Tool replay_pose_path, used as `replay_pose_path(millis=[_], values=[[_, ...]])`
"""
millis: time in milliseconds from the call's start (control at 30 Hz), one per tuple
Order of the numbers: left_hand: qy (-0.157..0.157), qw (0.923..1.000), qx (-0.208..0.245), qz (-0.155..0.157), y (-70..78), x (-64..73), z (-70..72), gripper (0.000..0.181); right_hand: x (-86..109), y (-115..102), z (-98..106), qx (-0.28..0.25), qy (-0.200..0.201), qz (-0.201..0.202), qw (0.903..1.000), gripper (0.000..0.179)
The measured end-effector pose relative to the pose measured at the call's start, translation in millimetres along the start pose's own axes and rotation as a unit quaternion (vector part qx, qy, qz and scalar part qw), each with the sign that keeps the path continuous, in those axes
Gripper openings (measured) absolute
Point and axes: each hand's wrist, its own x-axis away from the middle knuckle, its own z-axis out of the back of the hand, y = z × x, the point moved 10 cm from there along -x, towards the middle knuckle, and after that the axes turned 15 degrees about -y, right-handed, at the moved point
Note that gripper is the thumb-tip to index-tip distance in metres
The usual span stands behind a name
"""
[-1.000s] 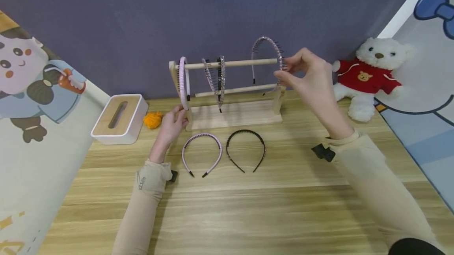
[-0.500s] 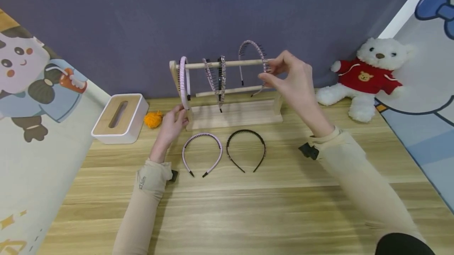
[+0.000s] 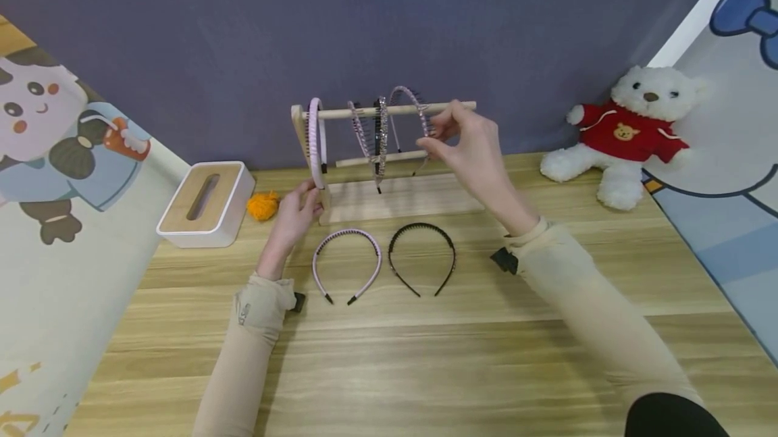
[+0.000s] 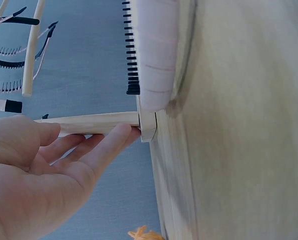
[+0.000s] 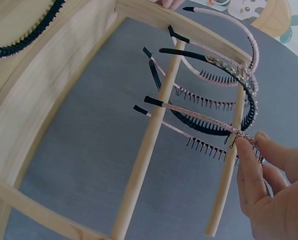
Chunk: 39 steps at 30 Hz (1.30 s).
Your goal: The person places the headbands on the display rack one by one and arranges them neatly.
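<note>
My right hand (image 3: 474, 157) pinches a pink beaded headband (image 3: 421, 111) between thumb and fingers. In the right wrist view that headband (image 5: 198, 118) spans the two rods of a wooden headband rack (image 3: 419, 195). My left hand (image 3: 294, 213) grips the rack's left post (image 4: 91, 123), thumb on one side and fingers on the other. On the rack hang a lilac headband (image 3: 313, 146) at the left end, then a pink toothed headband (image 3: 360, 132) and a silver glittery headband (image 3: 382, 136) near the middle. Another lilac headband (image 3: 346, 230) and a black headband (image 3: 421, 225) lie in front.
A white tissue box (image 3: 200, 238) with a wooden lid and an orange yarn ball (image 3: 263, 206) stand left of the rack. A white teddy bear (image 3: 620, 119) in a red top sits at the right. A dark wall (image 3: 389, 25) rises behind the wooden table (image 3: 395, 369).
My right hand has moved left along the rack with the pink beaded headband, bringing it closer to the middle headbands. My left hand has stayed on the post.
</note>
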Motion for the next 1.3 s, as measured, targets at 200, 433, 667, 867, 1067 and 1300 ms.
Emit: replay_pose_path(millis=[200,433,667,867,1067,1300], values=[[-0.004,1.0,-0.001,0.007,-0.1,0.6,-0.3,0.046,-2.7,3.2,-11.5,-0.01,-0.012,-0.016,0.9998,0.032],[-0.004,1.0,-0.007,0.003,0.4,0.0,-1.5,0.045,-3.4,5.3,-20.1,-0.02,-0.023,-0.021,0.9993,0.033],[0.003,0.9999,-0.015,0.001,1.2,-0.5,-0.4,0.045,-4.4,4.5,-25.6,-0.026,-0.025,-0.02,0.9992,0.033],[0.007,1.0,-0.006,-0.002,0.8,-0.1,-0.1,0.046,-3.4,3.1,-26.7,-0.031,-0.02,-0.022,0.9991,0.035],[0.007,0.9999,-0.009,-0.005,-0.4,-0.4,0.1,0.045,-2.7,3.4,-26.3,-0.035,-0.016,-0.025,0.9989,0.038],[0.004,0.9999,-0.009,-0.006,0.3,-0.3,-0.7,0.045,-2.1,4.7,-25.9,-0.036,-0.018,-0.033,0.9986,0.041]])
